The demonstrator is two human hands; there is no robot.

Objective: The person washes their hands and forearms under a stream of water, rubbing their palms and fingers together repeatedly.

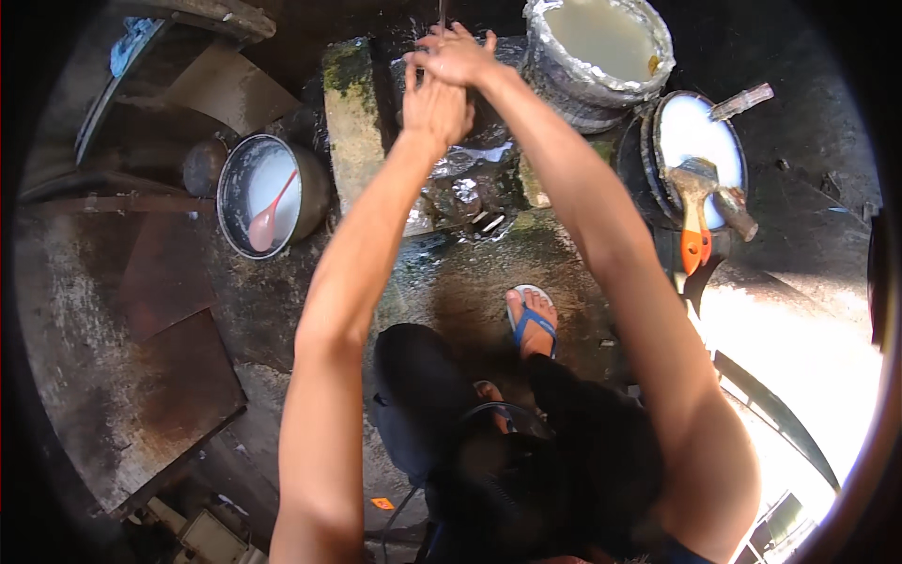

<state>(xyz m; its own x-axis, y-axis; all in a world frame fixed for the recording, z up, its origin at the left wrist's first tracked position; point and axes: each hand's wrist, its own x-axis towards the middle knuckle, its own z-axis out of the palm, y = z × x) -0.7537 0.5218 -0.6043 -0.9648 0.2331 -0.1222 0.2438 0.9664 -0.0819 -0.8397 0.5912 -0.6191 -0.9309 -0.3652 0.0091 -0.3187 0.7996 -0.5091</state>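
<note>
Both arms stretch forward from the lower edge and meet near the top of the view, where the left hand (435,111) and the right hand (458,56) press together, the right laid over the fingers of the left. Neither of the hands grips anything; the fingers of the right are loosely spread across the left, and the left is held flat and upright beneath it. They are just under a thin tap spout (442,13) at the top edge, above a wet, glistening patch of ground (465,188) with water pooling on it. A mossy concrete block (355,122) stands just left of the hands. Further left sits a round metal pot (268,193) with white liquid inside and a pink spoon (269,218) resting in it. To the upper right is a large bucket (601,56) of pale liquid, its rim wrapped in crusted plastic. Beside it, right of the arm, a dark bucket (697,150) of white paint carries a paintbrush (693,202) with an orange handle laid across it. Lower down, a foot in a blue flip-flop (532,320) stands on the damp concrete floor (169,376).
</note>
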